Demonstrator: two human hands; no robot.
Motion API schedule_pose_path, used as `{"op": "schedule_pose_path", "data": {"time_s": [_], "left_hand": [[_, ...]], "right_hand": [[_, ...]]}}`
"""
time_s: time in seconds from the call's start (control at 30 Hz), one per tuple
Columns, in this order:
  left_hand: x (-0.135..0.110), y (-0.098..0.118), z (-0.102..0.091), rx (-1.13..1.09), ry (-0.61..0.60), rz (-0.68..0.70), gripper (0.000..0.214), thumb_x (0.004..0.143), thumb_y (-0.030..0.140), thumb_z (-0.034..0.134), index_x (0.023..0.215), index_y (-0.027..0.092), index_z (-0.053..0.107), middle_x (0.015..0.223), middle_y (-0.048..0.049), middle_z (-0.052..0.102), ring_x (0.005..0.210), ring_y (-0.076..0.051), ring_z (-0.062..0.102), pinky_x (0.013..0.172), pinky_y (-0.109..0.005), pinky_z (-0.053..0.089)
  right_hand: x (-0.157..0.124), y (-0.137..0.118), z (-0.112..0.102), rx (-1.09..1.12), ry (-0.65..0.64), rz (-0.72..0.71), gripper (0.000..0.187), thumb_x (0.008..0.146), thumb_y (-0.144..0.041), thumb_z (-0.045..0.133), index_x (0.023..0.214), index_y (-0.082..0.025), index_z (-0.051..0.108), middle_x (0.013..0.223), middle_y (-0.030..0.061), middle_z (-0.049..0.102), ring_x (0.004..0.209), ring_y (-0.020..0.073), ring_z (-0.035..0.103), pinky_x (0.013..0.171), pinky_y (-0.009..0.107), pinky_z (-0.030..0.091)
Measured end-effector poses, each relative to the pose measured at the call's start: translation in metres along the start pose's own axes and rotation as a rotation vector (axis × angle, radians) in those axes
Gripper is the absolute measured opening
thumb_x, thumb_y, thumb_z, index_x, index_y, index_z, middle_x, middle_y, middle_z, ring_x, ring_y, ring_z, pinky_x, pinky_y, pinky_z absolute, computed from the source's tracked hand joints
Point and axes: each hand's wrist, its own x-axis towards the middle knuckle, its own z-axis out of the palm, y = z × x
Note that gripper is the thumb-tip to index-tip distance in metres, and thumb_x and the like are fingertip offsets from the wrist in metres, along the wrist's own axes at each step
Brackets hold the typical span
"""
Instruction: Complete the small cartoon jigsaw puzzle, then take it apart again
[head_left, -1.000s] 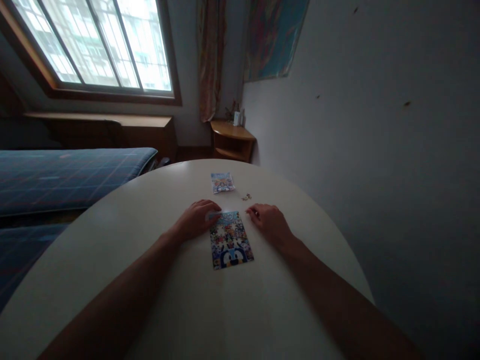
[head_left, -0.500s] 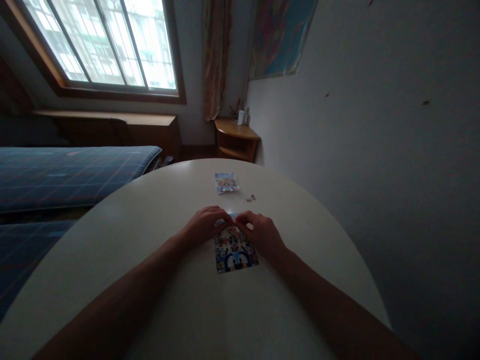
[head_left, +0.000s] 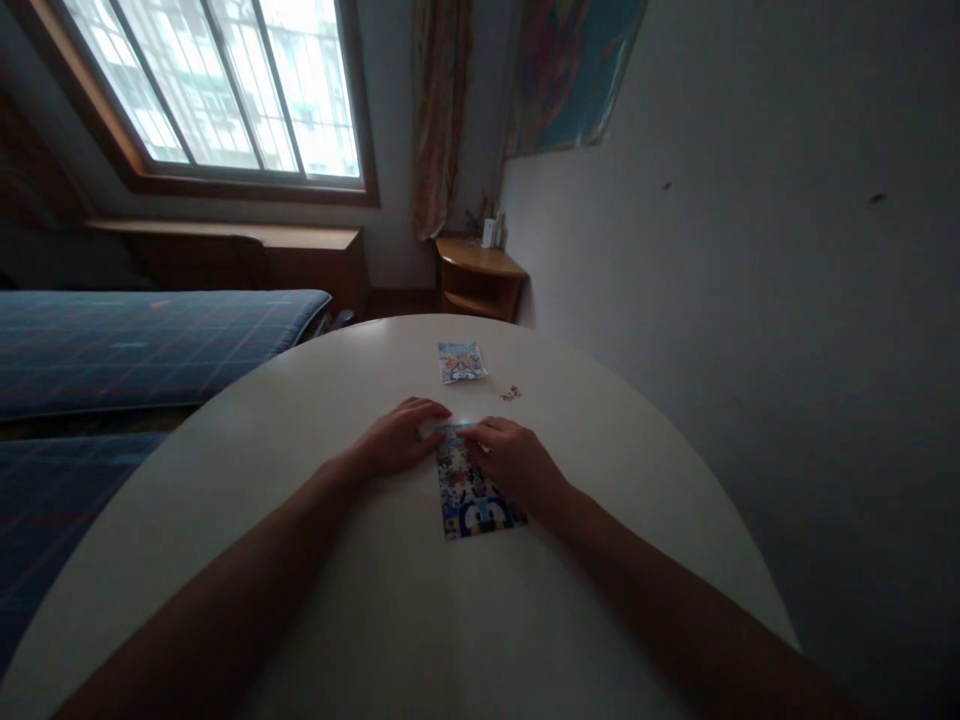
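1. Bench (head_left: 360, 620) in glossy white, with curved far, left and right edges, running out of view at the bottom.
2. Thin rectangular sheet (head_left: 480, 516) printed in many colours, flat on the bench, about midway between left and right edges, well short of the far edge; big blue cartoon face along its near edge, crowded small figures above.
3. Left hand (head_left: 401, 437) at the sheet's far left corner, fingers curved, thumb toward the sheet; cannot tell from here about the grip, pinching or merely resting.
4. Right hand (head_left: 514, 455) across the sheet's right side, hiding part of that edge, fingertips at the sheet's far end, near the left thumb; too small to tell about the grip or any piece inside it.
5. Small squarish white-and-blue printed packet (head_left: 463, 362), beyond the sheet, nearer the bench's far edge.
6. Little scatter of brownish bits (head_left: 511, 393), just right of the packet's near right corner, apart from both hands.
7. Past the bench's left edge, blue plaid mattress (head_left: 150, 345); past the far edge, curved wooden corner shelf (head_left: 480, 260).
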Motion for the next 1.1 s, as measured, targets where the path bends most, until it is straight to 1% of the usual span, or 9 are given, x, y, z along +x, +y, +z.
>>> {"op": "schedule_pose_path", "data": {"time_s": [0.1, 0.2, 0.37, 0.47, 0.67, 0.83, 0.97, 1.1], "left_hand": [[-0.0006, -0.0051, 0.0023, 0.007, -0.003, 0.026, 0.027, 0.088, 0.032, 0.059, 0.113, 0.022, 0.063, 0.114, -0.0068, 0.067, 0.110, -0.023, 0.059, 0.100, -0.041, 0.046], [0.0001, -0.0067, 0.0047, 0.007, -0.001, 0.038, 0.026, 0.087, 0.031, 0.060, 0.111, 0.022, 0.064, 0.113, -0.0062, 0.067, 0.109, -0.022, 0.059, 0.100, -0.040, 0.046], [0.0008, -0.0052, 0.0044, 0.010, -0.006, 0.045, 0.023, 0.087, 0.030, 0.059, 0.107, 0.022, 0.066, 0.113, -0.0060, 0.067, 0.110, -0.022, 0.059, 0.101, -0.039, 0.045], [0.0007, -0.0038, 0.0032, 0.005, -0.011, 0.044, 0.021, 0.087, 0.030, 0.058, 0.105, 0.022, 0.067, 0.113, -0.0058, 0.067, 0.111, -0.022, 0.059, 0.101, -0.040, 0.045], [0.0007, -0.0045, 0.0028, 0.002, -0.014, 0.053, 0.021, 0.087, 0.031, 0.059, 0.104, 0.023, 0.068, 0.113, -0.0056, 0.068, 0.110, -0.022, 0.059, 0.101, -0.040, 0.045], [0.0015, -0.0055, 0.0033, -0.010, -0.011, 0.059, 0.019, 0.086, 0.029, 0.059, 0.102, 0.023, 0.069, 0.113, -0.0054, 0.068, 0.109, -0.021, 0.060, 0.100, -0.040, 0.045], [0.0016, -0.0070, 0.0043, -0.007, -0.027, 0.049, 0.018, 0.087, 0.029, 0.060, 0.100, 0.024, 0.070, 0.114, -0.0052, 0.068, 0.109, -0.021, 0.060, 0.100, -0.040, 0.045], [0.0010, -0.0086, 0.0055, -0.008, -0.020, 0.041, 0.018, 0.087, 0.029, 0.060, 0.099, 0.024, 0.071, 0.114, -0.0050, 0.068, 0.109, -0.021, 0.059, 0.100, -0.039, 0.045]], "right_hand": [[0.0004, -0.0032, 0.0056, -0.046, 0.003, 0.005, 0.019, 0.090, -0.016, 0.060, 0.106, -0.019, 0.070, 0.097, 0.0067, 0.074, 0.090, 0.0187, 0.068, 0.084, 0.031, 0.051], [-0.0013, -0.0035, 0.0069, -0.054, -0.001, -0.025, 0.016, 0.089, -0.016, 0.062, 0.102, -0.020, 0.070, 0.097, 0.0059, 0.074, 0.091, 0.0189, 0.067, 0.085, 0.031, 0.050], [-0.0046, -0.0050, 0.0053, -0.060, -0.062, -0.047, 0.007, 0.088, -0.017, 0.064, 0.091, -0.019, 0.070, 0.087, 0.0047, 0.074, 0.084, 0.0177, 0.067, 0.080, 0.028, 0.048], [-0.0056, -0.0057, 0.0065, -0.049, -0.061, -0.036, 0.009, 0.091, -0.019, 0.061, 0.094, -0.019, 0.070, 0.089, 0.0056, 0.074, 0.083, 0.0174, 0.068, 0.078, 0.027, 0.048], [-0.0038, -0.0028, 0.0103, -0.068, -0.001, -0.062, 0.015, 0.094, -0.020, 0.055, 0.100, -0.020, 0.069, 0.094, 0.0067, 0.075, 0.087, 0.0186, 0.068, 0.082, 0.029, 0.048], [-0.0020, -0.0042, 0.0108, -0.143, -0.059, -0.096, 0.013, 0.093, -0.019, 0.056, 0.094, -0.018, 0.069, 0.088, 0.0062, 0.073, 0.085, 0.0178, 0.067, 0.081, 0.028, 0.047], [-0.0019, -0.0058, 0.0081, -0.151, -0.108, -0.064, 0.014, 0.093, -0.022, 0.057, 0.093, -0.018, 0.070, 0.087, 0.0067, 0.074, 0.086, 0.0189, 0.068, 0.081, 0.029, 0.047], [-0.0028, -0.0060, 0.0033, -0.166, -0.099, -0.053, 0.012, 0.091, -0.029, 0.062, 0.094, -0.020, 0.070, 0.092, 0.0070, 0.074, 0.092, 0.0209, 0.067, 0.087, 0.034, 0.045]]}}
